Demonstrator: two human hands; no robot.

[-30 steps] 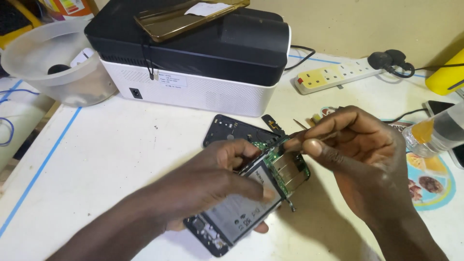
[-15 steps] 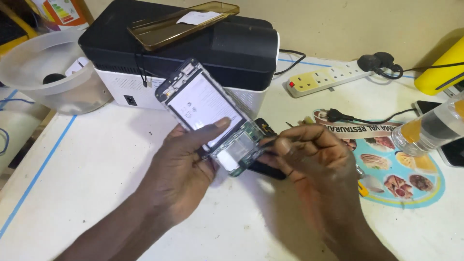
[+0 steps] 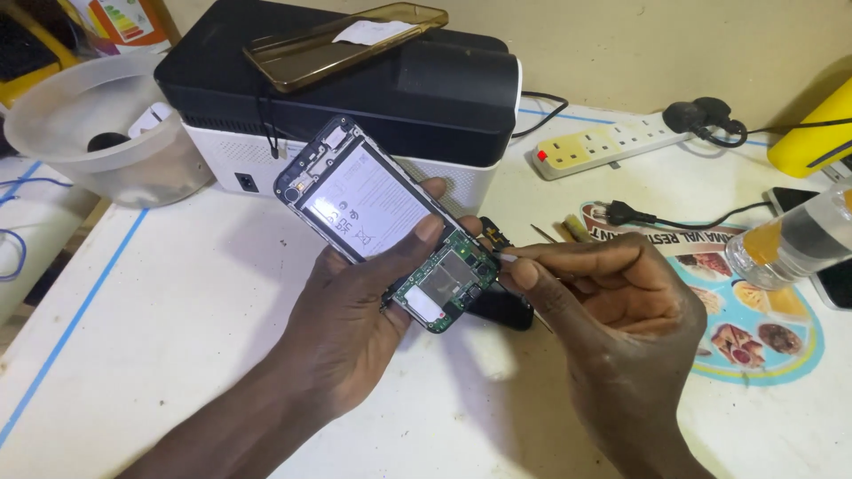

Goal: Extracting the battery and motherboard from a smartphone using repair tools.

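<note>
My left hand (image 3: 355, 319) holds an opened phone (image 3: 373, 217) tilted up above the table, its back removed. The silver battery and the green circuit board (image 3: 444, 288) face me, and my thumb rests across the battery's lower edge. My right hand (image 3: 612, 310) pinches a thin metal tool (image 3: 508, 257) whose tip touches the right edge of the circuit board. A black phone part (image 3: 501, 306) lies on the table just under both hands.
A black and white printer (image 3: 355, 98) stands behind, with a brown phone case (image 3: 342, 40) on top. A clear plastic tub (image 3: 98, 133) sits at left. A white power strip (image 3: 612, 146), a round printed mat (image 3: 763, 310), a plastic bottle (image 3: 799, 239) and a yellow object (image 3: 816, 133) lie at right.
My left hand lifted the opened phone off the table and turned it upright toward me. My right hand followed with the tool against the circuit board.
</note>
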